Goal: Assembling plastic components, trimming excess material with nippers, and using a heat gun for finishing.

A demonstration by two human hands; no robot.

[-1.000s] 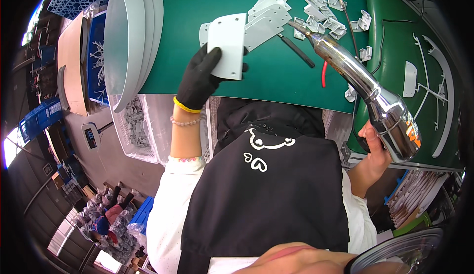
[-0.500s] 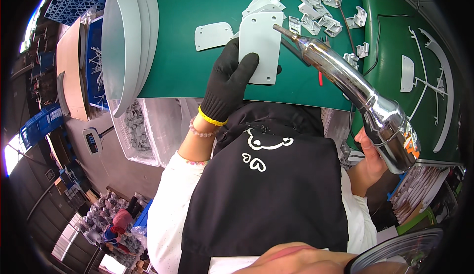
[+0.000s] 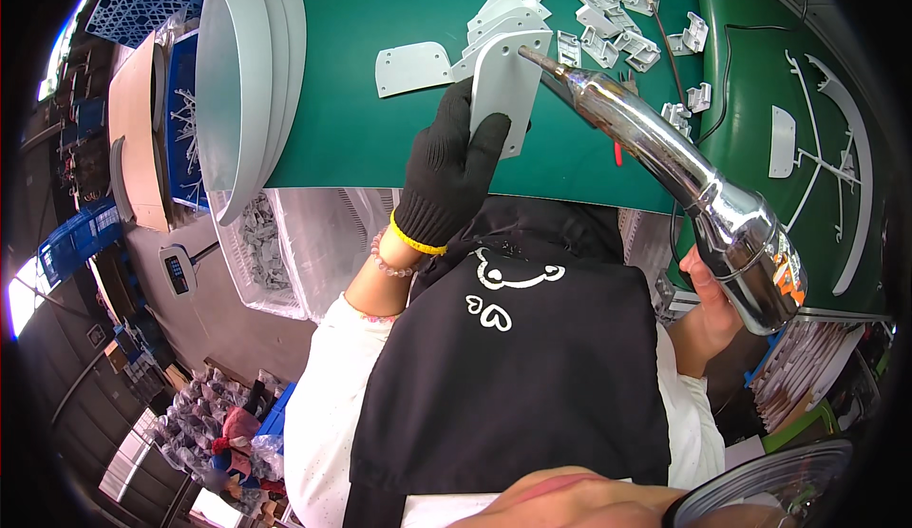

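Observation:
My left hand (image 3: 450, 162), in a black knit glove with a yellow cuff, grips a light grey plastic plate (image 3: 506, 91) with small corner holes, held tilted above the table's near edge. My bare right hand (image 3: 711, 307) is closed around a shiny chrome heat gun (image 3: 665, 153). Its narrow nozzle tip points up-left and lies over the plate's upper right, close to a hole; whether it touches cannot be made out. Behind the held plate lie several similar plates (image 3: 504, 5), overlapping, and one plate (image 3: 412, 69) lies flat to their left.
Small grey clip-like parts (image 3: 598, 49) lie scattered on the green table (image 3: 351, 138). A thin rod (image 3: 663, 38) and red-handled tool (image 3: 617, 153) lie near the gun. Curved grey panels (image 3: 252, 81) stand at left. A bin of parts (image 3: 261, 248) sits below the table edge.
The held plate has turned from nearly face-on to a tilted angle, its left edge now showing. My left hand has shifted slightly right; the heat gun has barely moved.

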